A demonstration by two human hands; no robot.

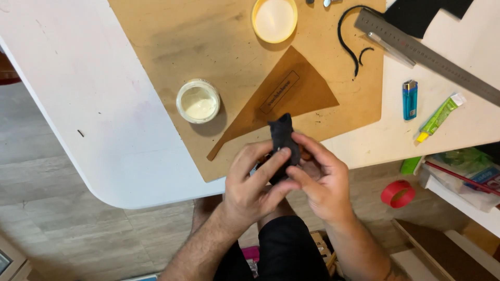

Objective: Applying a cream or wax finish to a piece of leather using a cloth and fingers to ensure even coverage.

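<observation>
Both hands pinching small black leather piece [282, 139] over near edge of table [104, 130].
Left hand [255, 182] and right hand [320, 179] fingers clamped on piece, held above brown board [208, 47]. Open jar of white paste [198, 101] left, yellow lid [274, 19] beyond, blue lighter [410, 99], steel ruler [432, 54] right.

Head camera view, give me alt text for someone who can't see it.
Seen from above, a left hand and right hand together pinch a small piece of black material over the edge of a white table. A brown board on it carries an open jar of white paste, its yellow lid and a brown triangular piece.
</observation>
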